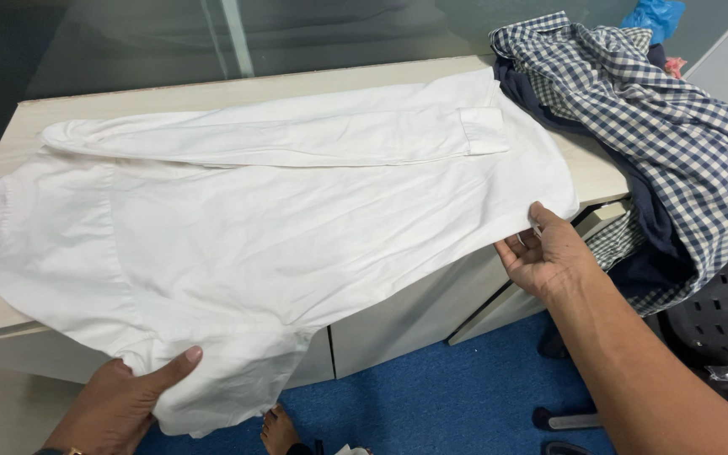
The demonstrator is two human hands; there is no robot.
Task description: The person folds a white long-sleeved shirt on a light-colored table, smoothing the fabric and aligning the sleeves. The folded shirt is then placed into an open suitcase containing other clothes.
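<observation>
A white long-sleeved shirt (280,211) lies spread across a pale wooden cabinet top (212,93), one sleeve folded along its far side with the cuff at the right. My left hand (124,400) grips the shirt's near lower edge, thumb on top of the cloth where it hangs over the cabinet front. My right hand (545,253) pinches the shirt's right hem corner just off the cabinet's edge, palm turned up.
A pile of clothes with a blue-and-white checked shirt (659,126) and dark fabric sits at the right end, spilling onto a black perforated chair (722,312). A blue bag (655,17) is behind it. Blue carpet (431,396) and a bare foot (278,430) lie below.
</observation>
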